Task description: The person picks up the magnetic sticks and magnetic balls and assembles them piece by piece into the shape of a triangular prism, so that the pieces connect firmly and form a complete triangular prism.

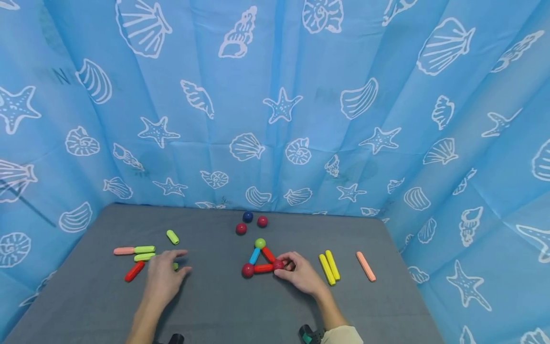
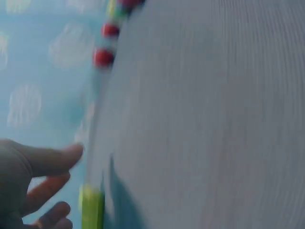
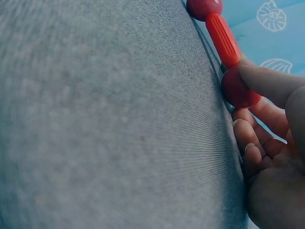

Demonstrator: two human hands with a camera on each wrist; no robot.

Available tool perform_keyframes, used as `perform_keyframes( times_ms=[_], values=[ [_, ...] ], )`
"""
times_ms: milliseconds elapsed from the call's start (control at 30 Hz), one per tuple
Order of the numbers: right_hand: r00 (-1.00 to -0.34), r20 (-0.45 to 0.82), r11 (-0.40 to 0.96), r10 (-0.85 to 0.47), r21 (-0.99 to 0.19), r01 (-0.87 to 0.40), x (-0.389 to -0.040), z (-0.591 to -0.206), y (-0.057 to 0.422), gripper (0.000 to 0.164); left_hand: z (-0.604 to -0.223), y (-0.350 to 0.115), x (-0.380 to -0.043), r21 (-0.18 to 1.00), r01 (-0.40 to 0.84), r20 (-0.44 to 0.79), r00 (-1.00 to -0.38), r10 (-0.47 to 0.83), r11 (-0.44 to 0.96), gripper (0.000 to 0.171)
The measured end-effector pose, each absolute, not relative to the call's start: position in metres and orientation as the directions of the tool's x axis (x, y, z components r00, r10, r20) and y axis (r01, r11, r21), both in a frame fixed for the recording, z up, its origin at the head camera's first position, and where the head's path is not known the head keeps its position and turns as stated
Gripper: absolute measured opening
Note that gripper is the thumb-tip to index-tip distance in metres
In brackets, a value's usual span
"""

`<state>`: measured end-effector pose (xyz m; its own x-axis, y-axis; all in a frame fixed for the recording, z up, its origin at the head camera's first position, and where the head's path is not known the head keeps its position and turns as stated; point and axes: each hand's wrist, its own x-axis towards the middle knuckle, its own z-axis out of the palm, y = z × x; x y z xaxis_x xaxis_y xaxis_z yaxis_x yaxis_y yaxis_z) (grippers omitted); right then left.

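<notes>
On the grey table a triangle of toy rods and balls lies at the middle. A green ball (image 1: 259,243) forms its far corner and a dark red ball (image 1: 248,270) its near left one. A blue rod (image 1: 254,256) and two red rods (image 1: 263,268) make the sides. My right hand (image 1: 304,276) pinches the red ball (image 3: 237,88) at the right corner between thumb and fingers. Over on the left, my left hand (image 1: 163,277) hovers with fingers spread and nothing in its grasp. Partly hidden behind it, a lime green rod (image 2: 93,207) shows close to the fingers.
Behind the triangle sit a blue ball (image 1: 248,217) and two loose red balls (image 1: 241,229). Lime, salmon and red rods (image 1: 135,271) lie left. Two yellow rods (image 1: 327,269) and an orange rod (image 1: 365,266) lie right. A shell-patterned blue curtain (image 1: 275,157) borders the table (image 1: 223,310).
</notes>
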<state>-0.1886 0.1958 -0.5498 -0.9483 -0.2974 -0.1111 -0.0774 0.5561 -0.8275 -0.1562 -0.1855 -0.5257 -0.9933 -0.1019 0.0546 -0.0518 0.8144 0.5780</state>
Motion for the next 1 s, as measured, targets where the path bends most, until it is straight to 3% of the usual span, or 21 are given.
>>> perform_keyframes(
  times_ms=[167,267,400,600,800,1000],
  values=[
    [-0.951,-0.119,0.562,-0.286,-0.825,-0.066,-0.188,-0.548,0.198,0.036,-0.528,-0.218,-0.159,0.525,-0.199,-0.054,-0.978,-0.2,0.828,0.044],
    [-0.953,-0.12,0.566,-0.279,-0.822,-0.063,-0.188,-0.547,0.198,0.036,-0.53,-0.216,-0.164,0.517,-0.212,-0.096,-0.977,-0.19,0.829,0.041],
    [-0.951,-0.121,0.565,-0.285,-0.823,-0.065,-0.187,-0.547,0.196,0.037,-0.532,-0.196,-0.165,0.568,-0.127,-0.018,-0.99,-0.142,0.813,0.041],
    [-0.952,-0.119,0.557,-0.282,-0.828,-0.061,-0.186,-0.548,0.195,0.036,-0.524,-0.129,-0.166,0.727,0.033,0.094,-0.994,-0.052,0.686,0.032],
    [-0.956,-0.113,0.569,-0.272,-0.82,-0.065,-0.185,-0.548,0.193,0.036,-0.522,-0.074,-0.165,0.76,0.073,0.064,-0.997,0.037,0.646,0.031],
    [-0.959,-0.105,0.564,-0.264,-0.823,-0.065,-0.184,-0.548,0.193,0.036,-0.527,-0.06,-0.165,0.739,0.112,0.053,-0.993,0.109,0.665,0.026]
  ],
)
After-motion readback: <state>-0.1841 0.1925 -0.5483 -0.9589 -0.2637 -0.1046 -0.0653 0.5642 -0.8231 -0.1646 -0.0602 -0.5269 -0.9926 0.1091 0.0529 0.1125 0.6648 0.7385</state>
